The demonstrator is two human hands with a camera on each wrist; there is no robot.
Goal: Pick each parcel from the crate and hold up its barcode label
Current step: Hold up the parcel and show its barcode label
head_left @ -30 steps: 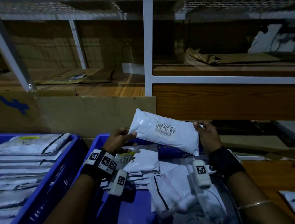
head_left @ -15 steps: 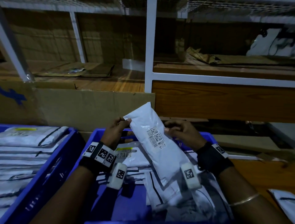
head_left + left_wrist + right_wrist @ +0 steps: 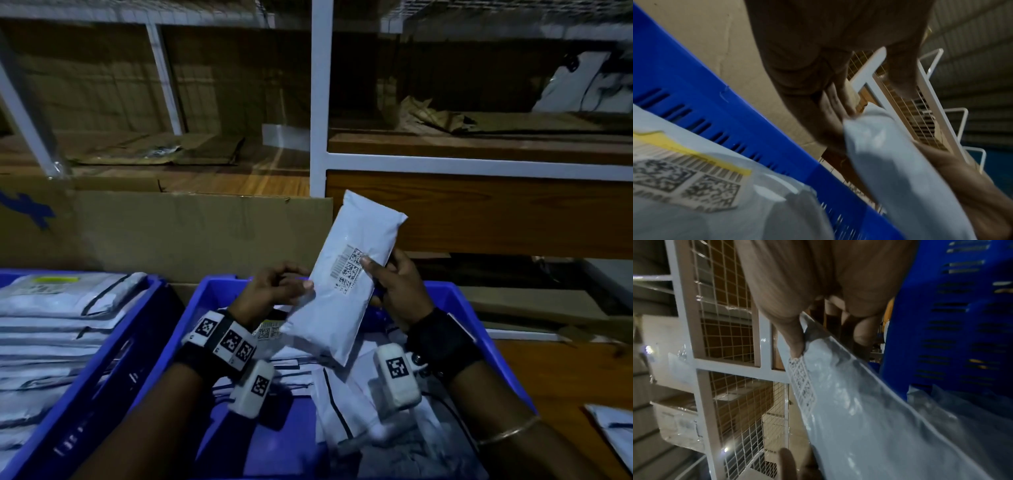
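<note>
Barcode label (image 3: 349, 269) on the held parcel (image 3: 346, 291), its print too small to read.

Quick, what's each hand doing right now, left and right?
Left hand: fingertips pinch the left edge of the white plastic mailer parcel.
Right hand: grips the same parcel, thumb on its barcode label.

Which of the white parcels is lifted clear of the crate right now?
The white parcel gripped by both hands, right hand and left hand, its barcode label facing the head camera; the rest lie flat in the blue crates.
</note>
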